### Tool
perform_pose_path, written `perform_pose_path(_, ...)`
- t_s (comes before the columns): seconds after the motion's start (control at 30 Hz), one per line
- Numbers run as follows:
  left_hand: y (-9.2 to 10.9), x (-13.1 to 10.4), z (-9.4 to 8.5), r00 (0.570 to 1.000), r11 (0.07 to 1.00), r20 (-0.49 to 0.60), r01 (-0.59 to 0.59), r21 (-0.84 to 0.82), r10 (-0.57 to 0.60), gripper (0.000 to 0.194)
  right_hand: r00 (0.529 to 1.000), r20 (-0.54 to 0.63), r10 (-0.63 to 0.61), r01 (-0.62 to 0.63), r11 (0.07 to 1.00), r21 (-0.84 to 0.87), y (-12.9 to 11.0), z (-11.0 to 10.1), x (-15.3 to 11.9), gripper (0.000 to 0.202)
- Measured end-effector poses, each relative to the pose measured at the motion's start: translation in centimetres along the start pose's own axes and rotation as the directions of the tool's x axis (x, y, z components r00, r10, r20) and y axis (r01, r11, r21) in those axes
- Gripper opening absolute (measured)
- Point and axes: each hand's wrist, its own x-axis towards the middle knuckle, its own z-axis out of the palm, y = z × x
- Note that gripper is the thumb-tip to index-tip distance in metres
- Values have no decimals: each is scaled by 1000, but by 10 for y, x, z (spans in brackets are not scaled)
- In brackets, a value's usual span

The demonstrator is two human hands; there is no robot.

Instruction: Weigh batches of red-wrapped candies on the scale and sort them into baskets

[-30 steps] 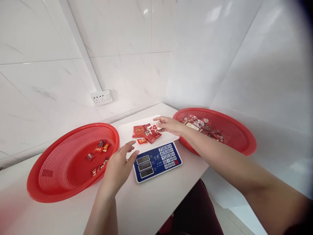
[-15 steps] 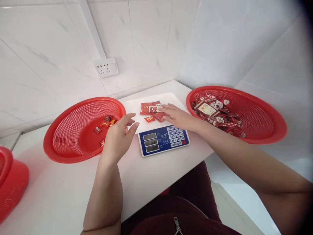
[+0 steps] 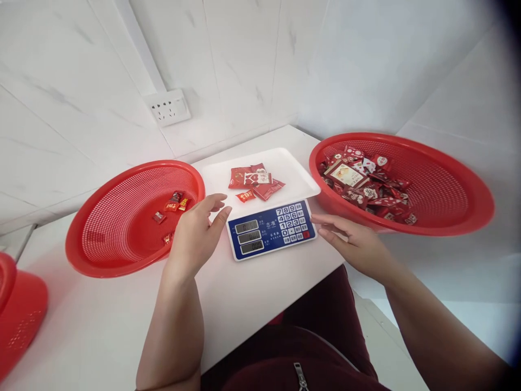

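Hovering near the lower left part of the white pan (image 3: 295,171), a little left of the frame's centre, the left hand (image 3: 193,233) has its grip apart, thumb and fingers spread. Right of centre, the right hand (image 3: 358,244) also has its grip apart, its fingertips pointing left at the right edge of the blue panel (image 3: 269,234); whether they touch it cannot be told. The panel, with three displays and a keypad, lies just below the pan, in the middle of the frame.

On the pan, near the centre of the frame, red packets (image 3: 267,189) overlap in a pile, with a heart-marked packet (image 3: 257,178) on top and a small orange-red packet (image 3: 246,196) at the lower side. At centre left stands a red basket (image 3: 95,212) with a few small sweets (image 3: 171,206); at the right, another red basket (image 3: 459,163) holds a heap of wrapped packets (image 3: 374,190). A third basket (image 3: 26,304) is cut off at the lower left. All this is on the white bench (image 3: 228,309). A socket (image 3: 167,108) sits on the wall, upper left.
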Motion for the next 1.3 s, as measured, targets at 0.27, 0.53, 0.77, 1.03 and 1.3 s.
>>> perform_pose_path(0.27,2,1,6,999,999,49,-7,31,5,32,999,49,-4,6,1000,-29,7,1,-7,36)
perform_pose_path(0.53,1,1,7,998,999,66,-13,41,10,32,995,95,-32,37,998,-50,9,10,-5,35)
perform_pose_path(0.77,-1,2,9,997,998,76,-29,57,25,32,991,123,-55,62,997,-47,6,13,-4,34)
perform_pose_path(1.03,1,2,11,991,996,126,-46,74,36,31,985,164,-60,69,996,-48,6,17,-6,35)
perform_pose_path(1.3,3,1,10,988,991,146,-63,116,46,34,982,144,-125,108,987,120,-5,13,-3,51)
